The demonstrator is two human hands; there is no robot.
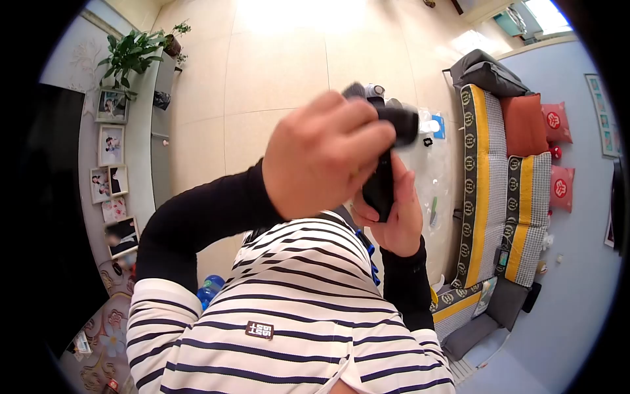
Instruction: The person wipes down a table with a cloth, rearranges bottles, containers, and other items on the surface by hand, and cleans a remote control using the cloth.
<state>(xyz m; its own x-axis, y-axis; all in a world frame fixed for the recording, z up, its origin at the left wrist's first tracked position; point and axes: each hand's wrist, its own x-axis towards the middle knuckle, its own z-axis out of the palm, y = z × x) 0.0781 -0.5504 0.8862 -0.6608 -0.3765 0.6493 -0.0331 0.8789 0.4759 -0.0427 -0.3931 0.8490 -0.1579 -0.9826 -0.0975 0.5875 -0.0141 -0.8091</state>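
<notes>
Both hands are raised in front of the chest around a black device [387, 151]: the left hand [325, 154] is wrapped closed over its upper part, while the right hand [394, 210] cups its lower body from beneath with the fingers curled on it. The device hangs well above the glass table [440, 171] (small items lie scattered there) and the tiled floor [262, 65]. If either grip loosens, I judge the device could drop onto the glass, since nothing else supports it.
</notes>
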